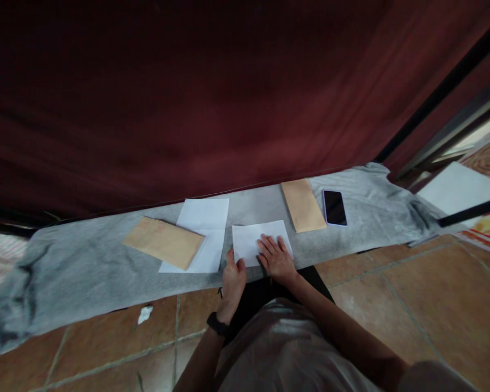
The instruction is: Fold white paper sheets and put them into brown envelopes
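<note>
A white sheet of paper (247, 234) lies on the grey cloth in front of me. My left hand (233, 277) pinches its lower left corner between thumb and fingers. On the right part of the same sheet, my right hand (276, 258) rests flat with its fingers spread. Left of it is another white sheet (212, 228) with a crease across it. A tan envelope (163, 241) partly covers that sheet. A second tan envelope (304, 206) lies beyond my right hand, beside a dark-screened phone (335, 208).
The grey cloth (93, 272) covers a long narrow surface. A dark red curtain (212, 109) hangs along its far edge. A white scrap (145, 314) lies on the tiled floor (118, 337). At the right are a white panel (461, 188) and dark bars.
</note>
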`<action>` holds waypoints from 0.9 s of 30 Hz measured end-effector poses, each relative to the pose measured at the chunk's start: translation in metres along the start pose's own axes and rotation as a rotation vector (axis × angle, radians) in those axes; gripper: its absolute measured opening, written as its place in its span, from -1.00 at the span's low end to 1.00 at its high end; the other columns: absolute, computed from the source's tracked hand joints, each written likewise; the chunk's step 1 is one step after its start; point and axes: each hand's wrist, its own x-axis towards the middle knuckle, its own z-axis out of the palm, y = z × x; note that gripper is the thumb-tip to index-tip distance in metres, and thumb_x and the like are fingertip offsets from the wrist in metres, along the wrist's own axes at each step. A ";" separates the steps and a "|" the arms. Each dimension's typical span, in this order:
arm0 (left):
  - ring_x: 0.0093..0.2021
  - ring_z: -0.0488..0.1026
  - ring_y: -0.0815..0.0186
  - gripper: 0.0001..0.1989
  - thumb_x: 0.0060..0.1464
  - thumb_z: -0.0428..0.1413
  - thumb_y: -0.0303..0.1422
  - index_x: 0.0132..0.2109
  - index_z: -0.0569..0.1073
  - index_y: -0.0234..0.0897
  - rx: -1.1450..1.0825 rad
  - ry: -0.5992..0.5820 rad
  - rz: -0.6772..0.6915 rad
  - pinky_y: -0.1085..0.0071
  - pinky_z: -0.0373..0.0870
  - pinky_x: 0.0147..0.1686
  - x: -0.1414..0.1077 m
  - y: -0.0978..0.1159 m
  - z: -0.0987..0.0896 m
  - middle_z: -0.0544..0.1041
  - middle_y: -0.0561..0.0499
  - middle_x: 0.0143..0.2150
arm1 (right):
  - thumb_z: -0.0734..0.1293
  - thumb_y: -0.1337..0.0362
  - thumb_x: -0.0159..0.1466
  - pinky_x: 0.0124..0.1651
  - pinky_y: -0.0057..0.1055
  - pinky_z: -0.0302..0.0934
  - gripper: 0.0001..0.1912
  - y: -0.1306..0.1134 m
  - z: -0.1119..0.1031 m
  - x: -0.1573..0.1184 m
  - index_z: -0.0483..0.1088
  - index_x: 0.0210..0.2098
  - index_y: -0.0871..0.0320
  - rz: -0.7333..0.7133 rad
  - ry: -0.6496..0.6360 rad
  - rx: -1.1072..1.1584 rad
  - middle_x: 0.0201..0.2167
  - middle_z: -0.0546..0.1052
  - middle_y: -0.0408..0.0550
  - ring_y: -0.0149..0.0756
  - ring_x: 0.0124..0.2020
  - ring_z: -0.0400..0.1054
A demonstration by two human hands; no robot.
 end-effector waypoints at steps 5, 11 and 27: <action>0.25 0.38 -0.07 -0.63 0.35 -0.11 -0.36 0.19 0.41 -0.31 0.454 -0.010 0.357 -0.07 0.28 0.23 -0.007 0.030 0.001 0.51 -0.31 0.13 | 0.19 0.18 0.46 0.43 0.22 -0.17 -0.46 0.005 0.004 -0.004 0.15 0.40 0.11 -0.033 0.006 -0.009 0.40 0.21 0.12 0.03 0.40 0.10; 0.46 0.09 0.08 -0.50 0.40 -0.15 -0.24 0.38 0.23 -0.34 0.381 -0.326 0.579 -0.05 0.06 0.40 0.027 0.044 0.059 0.25 -0.19 0.42 | 0.27 0.31 0.37 0.47 0.21 -0.26 -0.38 0.004 0.002 -0.002 0.16 0.40 0.20 -0.078 -0.057 -0.046 0.39 0.22 0.21 0.09 0.45 -0.01; 0.49 0.00 0.15 -0.46 0.43 -0.24 -0.26 0.43 0.14 -0.36 0.603 -0.271 0.656 0.03 0.05 0.42 0.053 0.022 0.062 0.17 -0.14 0.46 | 0.25 0.21 0.43 0.46 0.02 -0.07 -0.56 0.016 -0.020 -0.029 0.33 0.27 0.14 -0.233 -0.085 0.073 0.27 0.42 0.04 -0.11 0.38 0.15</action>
